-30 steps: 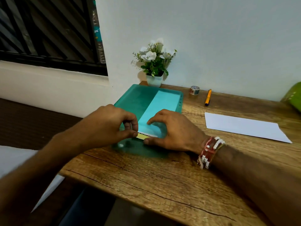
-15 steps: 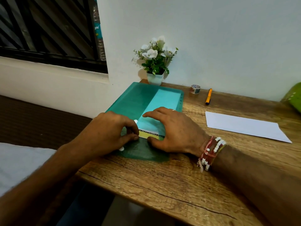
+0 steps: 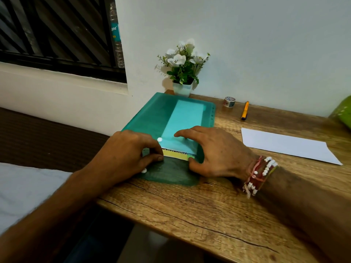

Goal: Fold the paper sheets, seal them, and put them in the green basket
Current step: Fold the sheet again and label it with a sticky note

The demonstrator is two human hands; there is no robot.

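Observation:
A translucent green folder [image 3: 152,118] lies at the table's left edge, its dark flap [image 3: 171,173] open toward me. Inside it a pale sheet shows through as a light teal strip [image 3: 186,118]. A yellow-edged paper stack [image 3: 174,154] sticks out of the folder's mouth. My left hand [image 3: 125,154] pinches the left end of that yellow edge between thumb and forefinger. My right hand [image 3: 216,152] has its fingers spread on the folder's cover and its thumb at the yellow edge's right end. A folded white sheet [image 3: 284,145] lies to the right. The green basket [image 3: 343,111] is only partly visible at the far right.
A small pot of white flowers [image 3: 182,76] stands behind the folder by the wall. A tape roll [image 3: 229,101] and an orange pen [image 3: 245,111] lie at the back. The table's left edge runs just beside the folder, with a drop to the floor.
More of the yellow edge has come out of the folder's mouth. My right fingers have slid farther up the cover, and a white snap button now shows by my left knuckles.

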